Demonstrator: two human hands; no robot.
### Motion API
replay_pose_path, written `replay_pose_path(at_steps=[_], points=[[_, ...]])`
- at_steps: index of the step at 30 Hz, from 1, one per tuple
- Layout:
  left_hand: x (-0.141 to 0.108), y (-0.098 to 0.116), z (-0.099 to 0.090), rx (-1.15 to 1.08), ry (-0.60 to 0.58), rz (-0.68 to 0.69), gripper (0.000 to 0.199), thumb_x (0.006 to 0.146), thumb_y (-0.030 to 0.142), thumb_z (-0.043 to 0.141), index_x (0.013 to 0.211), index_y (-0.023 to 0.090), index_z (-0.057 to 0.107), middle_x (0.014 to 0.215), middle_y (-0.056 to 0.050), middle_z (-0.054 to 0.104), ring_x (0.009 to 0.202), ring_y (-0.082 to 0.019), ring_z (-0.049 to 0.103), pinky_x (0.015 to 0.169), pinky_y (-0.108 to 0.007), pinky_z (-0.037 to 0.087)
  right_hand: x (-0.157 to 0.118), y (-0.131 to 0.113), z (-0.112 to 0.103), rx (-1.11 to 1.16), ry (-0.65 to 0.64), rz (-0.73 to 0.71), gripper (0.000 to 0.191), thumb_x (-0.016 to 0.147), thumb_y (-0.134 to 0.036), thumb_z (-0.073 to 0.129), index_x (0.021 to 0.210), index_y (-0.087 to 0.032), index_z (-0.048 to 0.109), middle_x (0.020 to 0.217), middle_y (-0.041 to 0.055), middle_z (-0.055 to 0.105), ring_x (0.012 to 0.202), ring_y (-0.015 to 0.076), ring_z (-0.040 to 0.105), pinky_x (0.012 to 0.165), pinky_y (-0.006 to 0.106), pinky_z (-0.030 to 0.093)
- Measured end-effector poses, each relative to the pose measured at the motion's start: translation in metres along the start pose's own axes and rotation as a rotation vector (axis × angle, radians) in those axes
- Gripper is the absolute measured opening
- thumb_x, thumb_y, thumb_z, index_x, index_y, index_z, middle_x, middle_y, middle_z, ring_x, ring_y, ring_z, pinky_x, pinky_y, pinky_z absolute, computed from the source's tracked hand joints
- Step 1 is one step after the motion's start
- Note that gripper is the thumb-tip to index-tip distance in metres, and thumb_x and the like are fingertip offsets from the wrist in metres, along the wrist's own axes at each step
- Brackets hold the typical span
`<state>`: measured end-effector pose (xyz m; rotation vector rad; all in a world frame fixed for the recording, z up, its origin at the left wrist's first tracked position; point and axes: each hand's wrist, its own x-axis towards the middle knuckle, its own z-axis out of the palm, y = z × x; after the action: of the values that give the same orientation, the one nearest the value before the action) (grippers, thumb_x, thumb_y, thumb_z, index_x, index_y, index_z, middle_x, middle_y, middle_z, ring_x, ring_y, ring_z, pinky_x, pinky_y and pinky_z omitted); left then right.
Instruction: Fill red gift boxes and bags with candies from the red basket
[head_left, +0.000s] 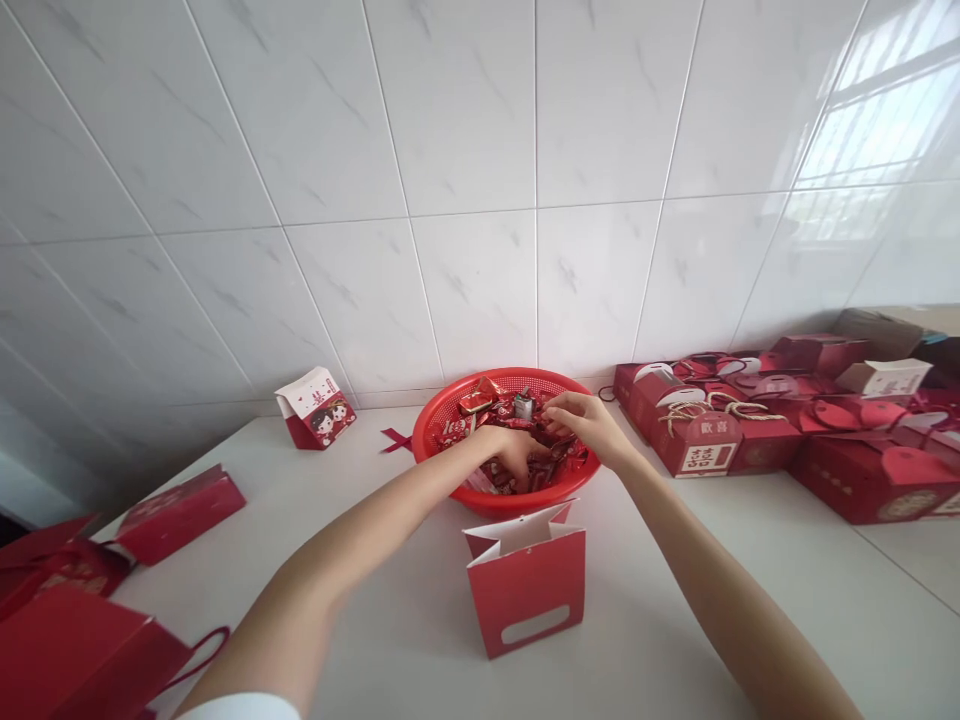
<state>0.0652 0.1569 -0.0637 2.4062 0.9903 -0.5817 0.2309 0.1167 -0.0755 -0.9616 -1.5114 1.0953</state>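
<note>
A red plastic mesh basket stands against the wall, holding several wrapped candies in mostly red, shiny wrappers. My left hand reaches down into it, thumb and fingers apart among the candies, fingertips partly hidden. Over the basket's right side, my right hand has its fingers bent together in a pinch; whatever lies between them is too small to make out. In front of the basket a red paper gift box stands upright with its top unfolded and a pale oval window low on its front.
Many red gift boxes crowd the right side, some with twine handles. A small white-and-red box stands back left, near a red ribbon. More red boxes lie at the left edge. A tiled wall closes off the back.
</note>
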Motion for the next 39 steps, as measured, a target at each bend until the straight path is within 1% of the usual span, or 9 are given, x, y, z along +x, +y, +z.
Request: replay_pose_path(at_steps=[3,6,8,10,15,20,26,34,39], points=[[0.002,0.004,0.001,0.03,0.09,-0.034,0.07,0.055,0.018,0.078,0.124,0.02,0.067,0.121,-0.01,0.07,0.104,-0.033,0.065,0.079,-0.036,0.053,0.002,0.002,-0.001,0.013,-0.01,0.025,0.028,0.071,-0.044,0.077,0.081,-0.019,0.07,0.083,0.0043,0.073,0.072,0.0171,0.066,0.071,0.031,0.055],[-0.003,-0.004,-0.002,-0.026,0.086,-0.035,0.044,0.059,0.019,0.075,0.103,0.022,0.071,0.099,-0.004,0.072,0.088,-0.026,0.066,0.067,-0.031,0.05,0.002,0.002,-0.002,0.002,0.008,0.019,0.023,0.071,-0.04,0.076,0.079,-0.019,0.07,0.081,0.0036,0.073,0.072,0.0174,0.066,0.07,0.031,0.055],[-0.012,-0.015,-0.006,-0.117,0.115,-0.023,0.033,0.059,0.02,0.075,0.092,0.023,0.071,0.088,0.001,0.069,0.082,-0.023,0.064,0.065,-0.028,0.047,0.003,0.002,-0.002,-0.016,0.032,0.019,0.02,0.071,-0.038,0.075,0.078,-0.019,0.07,0.08,0.0033,0.073,0.072,0.0179,0.066,0.07,0.031,0.055],[-0.022,-0.027,-0.01,-0.258,0.21,0.011,0.031,0.056,0.02,0.077,0.086,0.023,0.069,0.085,0.003,0.067,0.084,-0.021,0.063,0.068,-0.027,0.046,0.003,0.003,-0.002,-0.029,0.05,0.019,0.019,0.071,-0.037,0.074,0.077,-0.019,0.071,0.08,0.0035,0.073,0.073,0.0185,0.066,0.07,0.032,0.054],[-0.043,-0.042,-0.011,-0.639,0.475,0.232,0.035,0.056,0.022,0.082,0.088,0.021,0.066,0.097,0.002,0.067,0.101,-0.022,0.061,0.087,-0.029,0.046,0.003,0.001,-0.001,-0.053,0.076,0.013,0.02,0.072,-0.036,0.074,0.082,-0.019,0.071,0.086,0.0045,0.074,0.08,0.0191,0.067,0.073,0.031,0.054],[-0.049,-0.038,-0.005,-0.77,0.555,0.318,0.044,0.062,0.024,0.085,0.103,0.022,0.068,0.104,-0.001,0.068,0.106,-0.022,0.062,0.095,-0.034,0.045,0.002,-0.002,0.005,-0.02,0.021,0.087,0.039,0.076,-0.046,0.078,0.1,-0.019,0.064,0.093,0.0067,0.075,0.083,0.021,0.071,0.073,0.034,0.056],[-0.051,-0.034,-0.005,-0.735,0.597,0.296,0.058,0.064,0.029,0.088,0.118,0.024,0.069,0.127,-0.005,0.065,0.123,-0.028,0.057,0.096,-0.036,0.048,0.004,0.0,0.009,-0.054,0.019,0.127,0.059,0.062,-0.026,0.088,0.111,-0.019,0.057,0.098,0.0062,0.072,0.089,0.0227,0.071,0.076,0.037,0.058],[-0.042,-0.042,-0.005,-0.75,0.71,0.256,0.039,0.074,0.037,0.077,0.109,0.021,0.07,0.12,-0.005,0.069,0.115,-0.025,0.061,0.1,-0.036,0.048,0.006,0.002,0.004,-0.111,-0.02,0.103,0.057,0.064,-0.02,0.084,0.114,-0.019,0.059,0.087,0.0023,0.068,0.089,0.0219,0.069,0.081,0.038,0.057],[-0.035,-0.044,-0.004,-0.738,0.845,0.098,0.039,0.073,0.03,0.071,0.111,0.022,0.068,0.124,-0.004,0.068,0.113,-0.024,0.063,0.096,-0.034,0.05,0.009,0.006,0.006,-0.15,-0.017,0.153,0.047,0.067,-0.015,0.077,0.111,-0.02,0.061,0.084,0.0018,0.07,0.079,0.0197,0.068,0.071,0.033,0.056]])
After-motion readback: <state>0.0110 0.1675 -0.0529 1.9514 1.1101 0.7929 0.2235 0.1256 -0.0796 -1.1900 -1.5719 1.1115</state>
